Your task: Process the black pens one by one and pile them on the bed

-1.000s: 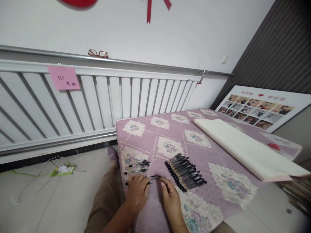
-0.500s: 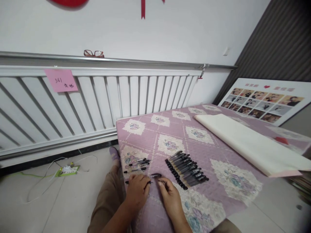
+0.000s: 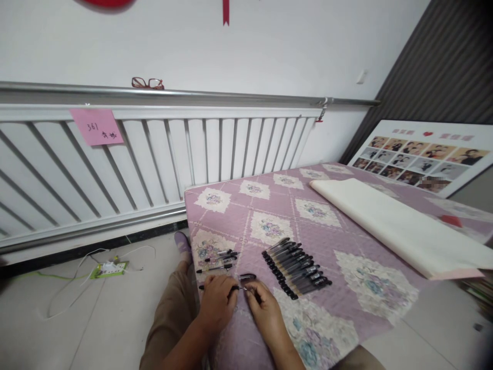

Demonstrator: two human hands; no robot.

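My left hand (image 3: 219, 299) is closed around a black pen (image 3: 234, 288), whose tip end points right and whose other end shows past the hand at the left. My right hand (image 3: 265, 307) pinches at that tip; whatever its fingertips hold is too small to make out. Just beyond the fingers lies a black pen cap (image 3: 247, 277) on the floral tablecloth (image 3: 265, 198). Several loose pen parts (image 3: 221, 259) rest beyond my left hand. To the right of my hands, a slanting row of several capped black pens (image 3: 296, 267) lies side by side.
A folded cream sheet (image 3: 385, 221) covers the table's right part, with a red item (image 3: 451, 221) near it. A photo board (image 3: 419, 154) leans behind. A white radiator (image 3: 231, 149) runs along the wall. On the floor is a power strip (image 3: 110, 269) with cables.
My right hand has moved slightly left, bringing its fingertips to the pen's tip. The left hand keeps its grip on the pen. The view has shifted slightly.
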